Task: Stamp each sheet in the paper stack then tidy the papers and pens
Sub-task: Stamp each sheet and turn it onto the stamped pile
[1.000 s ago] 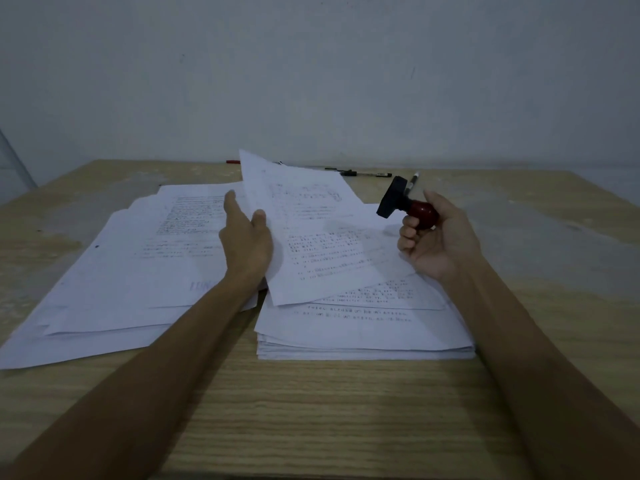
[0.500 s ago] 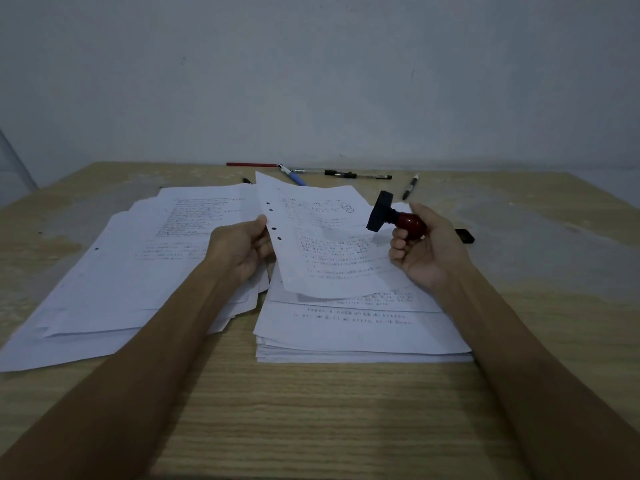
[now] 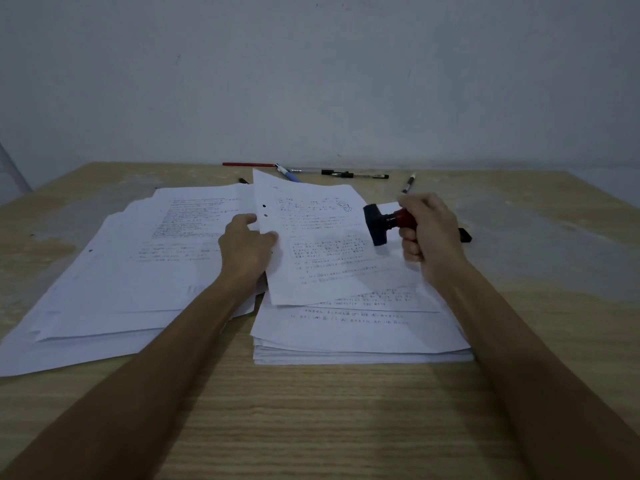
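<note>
Stamp held above the paper stack

The right hand point(image 3: 429, 233) gripped the stamp point(image 3: 388, 223) over the stack point(image 3: 360, 334) on the worktop point(image 3: 311, 410); the left hand point(image 3: 247, 247) pinched the top sheet point(image 3: 311, 244) by its left edge, pens point(image 3: 353, 174) lying behind.

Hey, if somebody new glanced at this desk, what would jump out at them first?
Probably the stamp, red handle and black base, gripped in the right hand above the right paper stack. Next, the left hand pinching the top sheet by its punched edge, and the sprawling left pile.
</note>
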